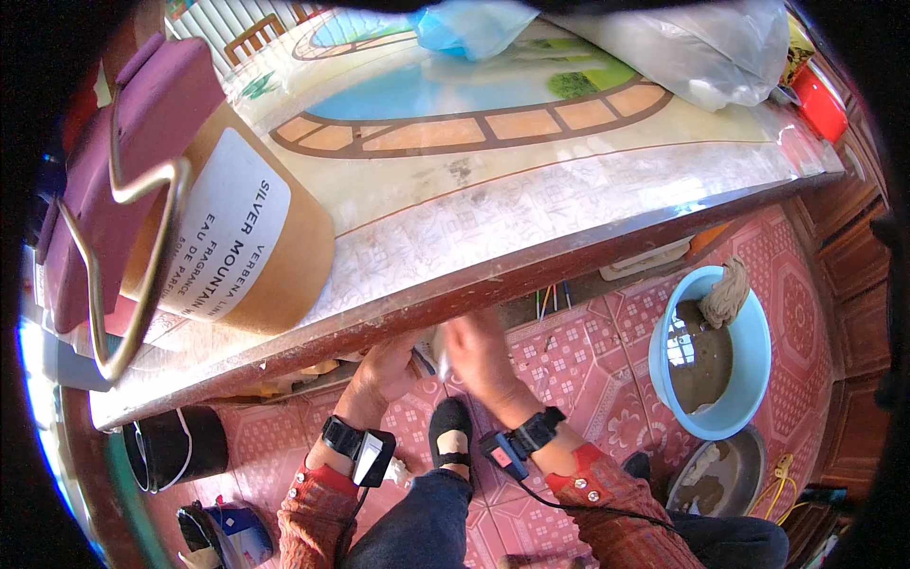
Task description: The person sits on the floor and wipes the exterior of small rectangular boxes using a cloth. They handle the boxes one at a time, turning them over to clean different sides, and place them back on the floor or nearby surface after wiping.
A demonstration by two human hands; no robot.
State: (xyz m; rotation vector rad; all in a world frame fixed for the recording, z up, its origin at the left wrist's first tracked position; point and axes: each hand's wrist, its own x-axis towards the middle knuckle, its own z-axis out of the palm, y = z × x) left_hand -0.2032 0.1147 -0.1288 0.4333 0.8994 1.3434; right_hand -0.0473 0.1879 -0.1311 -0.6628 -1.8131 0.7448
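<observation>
Both forearms reach down below the wooden table edge (554, 267). My left hand (387, 370) is bent inward under that edge, its fingertips partly hidden. Close beside it is my right hand (483, 359), blurred, with its fingers at the table's underside. Between the two hands shows a small whitish thing (435, 350), too blurred to name, with a dark strip at its left. Which hand holds it, I cannot tell. Above the hands, the tabletop carries a cover with a printed picture (434, 135).
A tan jar (298, 242) with a purple lid and wire clasp bears writing. Plastic bags (682, 50) lie at the back. A blue basin (757, 377) of murky water with a cloth (726, 295), a metal basin (753, 455) and a black bucket (202, 441) stand on the tiles.
</observation>
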